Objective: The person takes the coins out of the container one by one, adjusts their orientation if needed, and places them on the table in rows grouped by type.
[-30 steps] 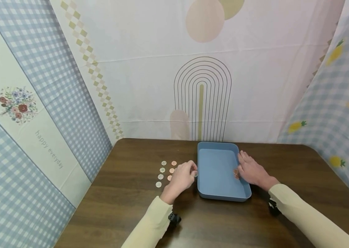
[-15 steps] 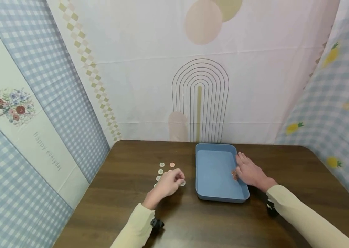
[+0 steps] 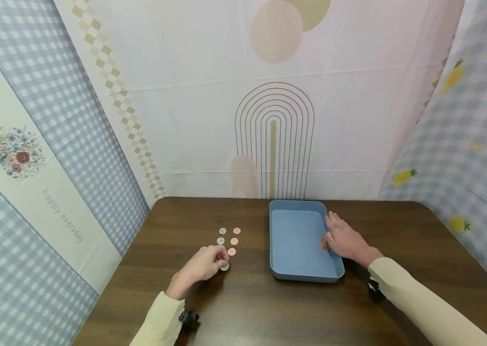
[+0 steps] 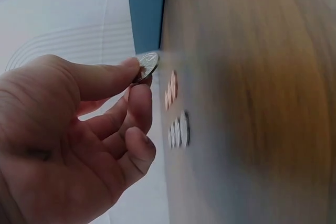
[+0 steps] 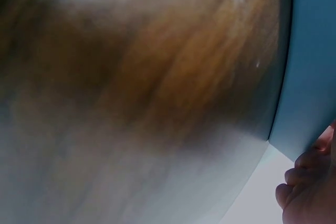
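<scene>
My left hand (image 3: 202, 266) pinches a silver coin (image 4: 149, 65) between thumb and fingertips, just above the table. Beside it lie two rows of coins: copper coins (image 3: 234, 241) and silver coins (image 3: 221, 241). The left hand covers part of the silver row in the head view. My right hand (image 3: 348, 241) holds the right wall of a blue tray (image 3: 308, 278), its fingers along the rim. Inside the tray, a small cluster of copper coins (image 3: 323, 244) lies against that hand and is partly hidden by it. Only bent fingers (image 5: 294, 179) show in the right wrist view.
The dark wooden table (image 3: 243, 312) ends at a white patterned curtain (image 3: 191, 134) behind. Checked cloths hang at the left (image 3: 96, 120) and the right. A black wrist camera (image 3: 188, 317) sits under the left sleeve.
My left hand has moved left and nearer, away from the tray's left side to the coin rows, with the silver coin pinched. My right hand stays on the tray.
</scene>
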A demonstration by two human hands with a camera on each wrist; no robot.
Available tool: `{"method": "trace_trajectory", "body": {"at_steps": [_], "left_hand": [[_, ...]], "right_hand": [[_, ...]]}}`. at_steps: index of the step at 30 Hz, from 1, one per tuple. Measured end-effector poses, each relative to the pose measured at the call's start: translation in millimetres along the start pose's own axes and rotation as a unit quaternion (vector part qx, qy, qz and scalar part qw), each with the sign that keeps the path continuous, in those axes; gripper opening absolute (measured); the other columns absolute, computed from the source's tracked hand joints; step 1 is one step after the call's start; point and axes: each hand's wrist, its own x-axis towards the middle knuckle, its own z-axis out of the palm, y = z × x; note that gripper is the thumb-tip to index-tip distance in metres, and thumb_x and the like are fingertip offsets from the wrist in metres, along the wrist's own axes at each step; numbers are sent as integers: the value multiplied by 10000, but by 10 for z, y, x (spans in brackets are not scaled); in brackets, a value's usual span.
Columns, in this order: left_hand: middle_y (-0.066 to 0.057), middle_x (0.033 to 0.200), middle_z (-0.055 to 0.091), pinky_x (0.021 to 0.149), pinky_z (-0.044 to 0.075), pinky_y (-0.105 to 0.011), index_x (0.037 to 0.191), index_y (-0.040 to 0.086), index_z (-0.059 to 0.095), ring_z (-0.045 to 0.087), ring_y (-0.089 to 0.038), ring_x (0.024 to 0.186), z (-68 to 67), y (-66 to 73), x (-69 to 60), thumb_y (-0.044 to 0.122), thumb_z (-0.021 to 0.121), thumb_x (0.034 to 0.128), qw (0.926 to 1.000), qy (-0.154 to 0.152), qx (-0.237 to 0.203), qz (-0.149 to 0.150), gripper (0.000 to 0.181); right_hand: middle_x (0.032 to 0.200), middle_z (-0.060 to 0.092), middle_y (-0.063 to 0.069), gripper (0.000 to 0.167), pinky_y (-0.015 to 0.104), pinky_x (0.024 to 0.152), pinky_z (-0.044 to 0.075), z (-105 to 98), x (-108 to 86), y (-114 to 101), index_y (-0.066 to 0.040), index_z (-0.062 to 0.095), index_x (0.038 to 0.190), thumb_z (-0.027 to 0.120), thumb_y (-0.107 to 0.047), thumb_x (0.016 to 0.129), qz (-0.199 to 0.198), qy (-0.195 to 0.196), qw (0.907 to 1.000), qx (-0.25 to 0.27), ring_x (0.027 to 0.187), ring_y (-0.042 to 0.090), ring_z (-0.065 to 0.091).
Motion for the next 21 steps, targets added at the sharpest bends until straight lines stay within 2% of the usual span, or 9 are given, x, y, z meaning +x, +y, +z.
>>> {"method": "trace_trajectory", "body": {"at_steps": [6, 9, 16, 21], "left_hand": [[84, 688, 589, 594, 413, -232, 818, 148, 617, 496, -58, 621, -156, -103, -139, 70, 688, 884, 9997, -173, -75, -184, 124], [79, 677, 593, 584, 412, -236, 804, 137, 617, 501, -65, 613, -194, -133, -188, 47, 694, 869, 9994, -253, -104, -231, 134], [82, 639, 585, 565, 407, -227, 772, 137, 628, 492, -52, 577, -193, -174, -237, 35, 714, 838, 9983, -506, -64, -276, 149], [89, 617, 592, 562, 406, -222, 747, 138, 624, 488, -42, 565, -179, -168, -238, 46, 743, 806, 9987, -379, 52, -338, 161]], "right_hand": [[1545, 237, 352, 552, 588, 1150, 252, -52, -43, -54, 157, 296, 1450, 375, -185, 1023, 17, 64, 10000, -20, 1443, 490, 233], [1537, 248, 358, 542, 590, 1144, 260, -64, -42, -63, 159, 312, 1442, 375, -178, 1023, -3, 145, 9999, 38, 1437, 494, 243], [1551, 234, 343, 547, 581, 1152, 251, -52, -52, -59, 151, 301, 1452, 365, -187, 1026, 66, 42, 10000, 22, 1447, 483, 229], [1552, 233, 341, 546, 581, 1154, 250, -52, -50, -65, 150, 306, 1450, 364, -187, 1024, 63, 68, 10000, 8, 1446, 483, 233]]}}
